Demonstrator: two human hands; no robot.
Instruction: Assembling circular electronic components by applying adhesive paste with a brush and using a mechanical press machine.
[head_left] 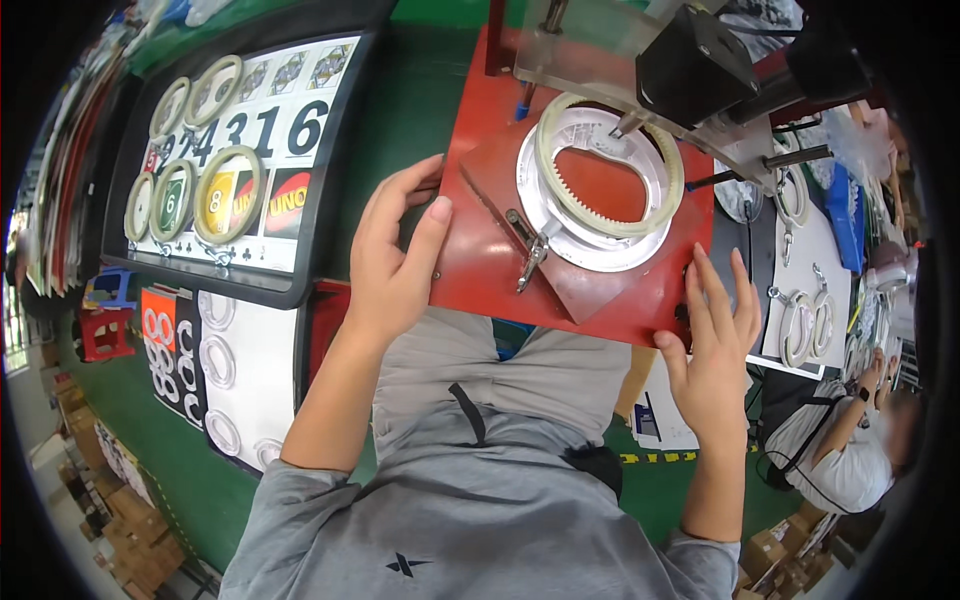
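Observation:
In front of me a red machine base (480, 265) carries a white round housing (530, 190) with a kidney-shaped opening. On top of the housing lies a cream toothed ring (665, 195), sitting slightly tilted. A metal toggle clamp (535, 258) stands at its near left side. My left hand (392, 255) rests at the base's left edge, fingers stretched and apart, holding nothing. At the right edge my right hand (712, 345) is spread by a dark button-like part, also holding nothing. Whether its fingers press that part I cannot tell.
Above the ring hangs a clear plate (590, 55) with a black motor-like block (697, 65). On the left, a black tray (290, 285) holds several cream rings (230, 195) over printed sheets. At right are more rings (798, 330) and a seated person (840, 460).

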